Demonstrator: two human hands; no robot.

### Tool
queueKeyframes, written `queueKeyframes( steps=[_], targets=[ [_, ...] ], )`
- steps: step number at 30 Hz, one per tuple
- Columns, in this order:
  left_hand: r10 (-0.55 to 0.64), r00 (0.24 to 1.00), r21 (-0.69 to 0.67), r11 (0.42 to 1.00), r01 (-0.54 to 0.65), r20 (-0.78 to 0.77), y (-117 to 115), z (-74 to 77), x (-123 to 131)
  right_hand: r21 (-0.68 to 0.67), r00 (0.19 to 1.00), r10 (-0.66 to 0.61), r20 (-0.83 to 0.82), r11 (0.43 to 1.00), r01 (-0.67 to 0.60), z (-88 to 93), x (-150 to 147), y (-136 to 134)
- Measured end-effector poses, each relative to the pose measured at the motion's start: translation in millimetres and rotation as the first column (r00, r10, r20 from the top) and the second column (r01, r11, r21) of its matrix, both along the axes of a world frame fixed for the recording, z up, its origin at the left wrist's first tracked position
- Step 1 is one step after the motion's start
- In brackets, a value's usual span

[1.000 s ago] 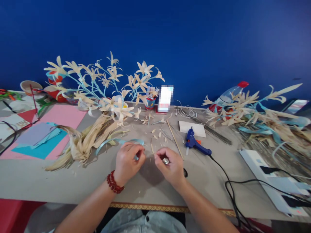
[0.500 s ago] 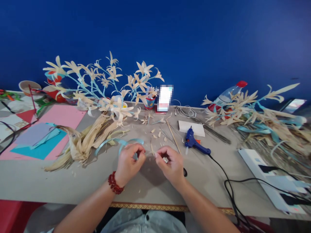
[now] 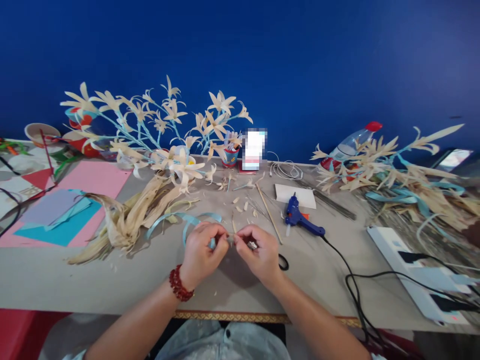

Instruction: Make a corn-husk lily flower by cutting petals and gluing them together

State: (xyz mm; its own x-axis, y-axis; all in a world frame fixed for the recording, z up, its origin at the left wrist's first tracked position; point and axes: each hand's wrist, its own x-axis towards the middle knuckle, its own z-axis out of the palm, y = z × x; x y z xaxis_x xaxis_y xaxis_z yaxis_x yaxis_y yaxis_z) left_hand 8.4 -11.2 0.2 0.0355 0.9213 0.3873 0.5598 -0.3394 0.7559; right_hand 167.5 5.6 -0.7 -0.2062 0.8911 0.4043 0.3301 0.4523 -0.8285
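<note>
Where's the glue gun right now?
In the head view, the blue glue gun lies on the table right of the right hand, overlapping the near edge of the white card.

No word, brand or number is legible. The yellow mark on the blue-and-red cup [image 3: 229,159], the print on the bottle's red label [image 3: 329,164] and that on the red-and-white sheet [image 3: 39,178] are too small; the upright phone's screen [image 3: 253,149] is pixelated.
</note>
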Motion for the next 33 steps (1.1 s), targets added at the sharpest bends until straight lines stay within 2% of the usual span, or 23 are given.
queueKeyframes(
  steps=[3, 5, 9, 16, 24, 28, 30, 33],
  targets=[
    [0.060, 0.998, -0.015, 0.998, -0.060, 0.010, -1.1, 0.2, -4.4, -0.015, 0.998, -0.056, -0.012, 0.998, 0.056, -1.5, 1.4, 1.0],
    [0.031, 0.999, -0.001, 1.000, -0.031, 0.030, -2.3, 1.8, -5.2, -0.037, 0.998, -0.064, -0.014, 0.997, 0.063, -1.5, 1.6, 1.4],
    [-0.071, 0.997, 0.067, 0.995, 0.074, -0.040, -2.8, 4.8, -2.1, -0.048, 1.000, -0.010, -0.004, 0.999, 0.010, -0.5, 1.1, 1.4],
    [-0.072, 0.980, 0.154, 0.983, 0.101, -0.184, -0.8, -0.2, -1.0, -0.063, 0.990, 0.124, 0.072, 0.991, -0.119, -0.3, 0.9, 3.7],
    [-0.064, 0.980, 0.159, 0.983, 0.094, -0.186, -2.0, 0.4, -0.9, -0.057, 0.989, 0.039, 0.142, 0.998, -0.031, -1.5, 8.7, 9.7],
    [-0.024, 0.992, 0.132, 0.990, 0.041, -0.125, -1.5, -1.1, -3.8, -0.092, 0.997, -0.049, 0.066, 0.994, 0.055, -0.1, 18.2, 16.6],
    [-0.026, 0.993, 0.120, 0.992, 0.040, -0.118, -1.2, -1.4, -4.0, -0.120, 0.999, 0.019, 0.032, 0.993, -0.015, 1.8, 17.4, 16.2],
    [-0.053, 0.988, 0.123, 0.990, 0.071, -0.142, -1.1, -1.0, -2.5, -0.113, 0.986, 0.140, 0.091, 0.985, -0.130, 4.5, 9.5, 11.6]
  ],
)
